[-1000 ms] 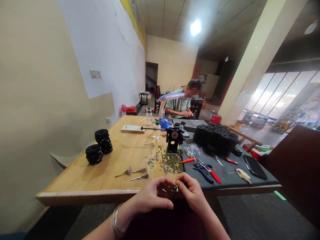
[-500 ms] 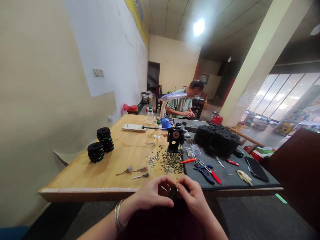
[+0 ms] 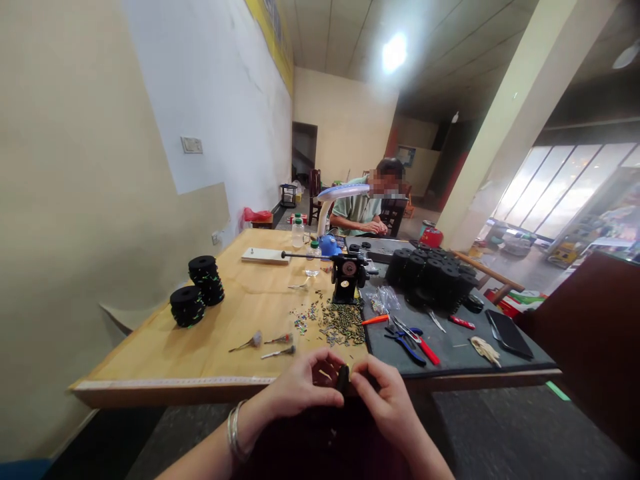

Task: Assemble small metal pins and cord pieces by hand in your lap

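Note:
My left hand (image 3: pixel 307 383) is closed around a small black spool-like piece (image 3: pixel 343 379) at the table's front edge, seen nearly edge-on. Against its right side, my right hand (image 3: pixel 383 390) pinches thumb and forefinger together; whatever lies between those fingertips is too small to make out. Just beyond both hands lies a scatter of small dark pieces (image 3: pixel 343 323), with tiny coloured bits (image 3: pixel 301 323) on its left. Three small tools with fine tufted ends (image 3: pixel 254 339) rest on the wood to the left of my hands.
Behind the pieces stands a black winding device (image 3: pixel 345 277) with a long rod pointing left. Black spools are stacked at left (image 3: pixel 206 280) and right (image 3: pixel 430 273). Blue-handled pliers (image 3: pixel 407 345) lie on the grey mat. Across the table a person (image 3: pixel 357 213) sits behind a lamp (image 3: pixel 327 243).
The black piece has turned slightly in my left hand and shows more of its side. My right fingertips remain close against it. The whole view has shifted a little.

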### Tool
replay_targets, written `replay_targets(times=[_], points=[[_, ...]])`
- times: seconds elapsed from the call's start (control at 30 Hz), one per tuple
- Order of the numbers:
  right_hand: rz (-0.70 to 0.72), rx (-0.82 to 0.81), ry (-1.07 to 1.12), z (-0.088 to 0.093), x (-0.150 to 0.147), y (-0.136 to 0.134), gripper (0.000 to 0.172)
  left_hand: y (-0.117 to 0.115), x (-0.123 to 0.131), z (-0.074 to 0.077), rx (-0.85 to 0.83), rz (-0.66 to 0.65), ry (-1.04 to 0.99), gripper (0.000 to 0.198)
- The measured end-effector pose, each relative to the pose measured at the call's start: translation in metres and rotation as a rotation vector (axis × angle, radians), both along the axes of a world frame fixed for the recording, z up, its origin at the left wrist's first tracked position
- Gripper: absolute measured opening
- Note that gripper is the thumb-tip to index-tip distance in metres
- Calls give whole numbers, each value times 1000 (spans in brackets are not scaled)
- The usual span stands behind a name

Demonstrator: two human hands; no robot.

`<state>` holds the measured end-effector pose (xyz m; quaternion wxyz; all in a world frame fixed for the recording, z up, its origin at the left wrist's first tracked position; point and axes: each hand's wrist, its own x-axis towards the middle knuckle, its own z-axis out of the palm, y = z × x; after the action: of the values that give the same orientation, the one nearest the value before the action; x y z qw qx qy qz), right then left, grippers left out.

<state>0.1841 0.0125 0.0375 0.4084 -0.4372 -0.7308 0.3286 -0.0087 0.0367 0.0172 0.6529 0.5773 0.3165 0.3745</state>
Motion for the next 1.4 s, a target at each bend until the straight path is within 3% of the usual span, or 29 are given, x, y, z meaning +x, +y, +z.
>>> replay_targets(times=[0.13, 0.27, 0.4, 0.47, 0.67, 0.77, 0.87, 1.0, 1.17, 1.27, 1.4], points=[[25, -137, 177, -20, 2, 23, 28, -8, 1, 7, -48, -95, -88, 47], [63, -294, 231, -44, -2, 16, 32, -6, 3, 7, -61, 2, -223, 46], [32, -203, 113, -35, -5, -3, 30, 4, 7, -1, 20, 203, -157, 44], [20, -149, 63, -23, -5, -6, 29, 8, 8, -4, 56, 222, -96, 44], [25, -49, -4, -1, -5, 13, 23, 8, -3, -7, 3, -8, 60, 46], [47, -61, 11, -6, -3, 25, 24, 3, -9, -7, -69, -98, 43, 48], [84, -159, 92, -20, -2, 30, 30, 0, -10, -8, -131, -121, -127, 50], [113, -373, 255, -39, -7, 24, 38, -1, -5, -7, -140, -10, -288, 49], [39, -593, 439, -54, -23, 7, 44, 2, 6, -8, -81, 270, -263, 45], [32, -573, 439, -53, -30, 0, 41, 3, 10, -14, -47, 377, -226, 45], [30, -415, 335, -42, -26, 0, 34, 5, 11, -20, 80, 438, -103, 44]])
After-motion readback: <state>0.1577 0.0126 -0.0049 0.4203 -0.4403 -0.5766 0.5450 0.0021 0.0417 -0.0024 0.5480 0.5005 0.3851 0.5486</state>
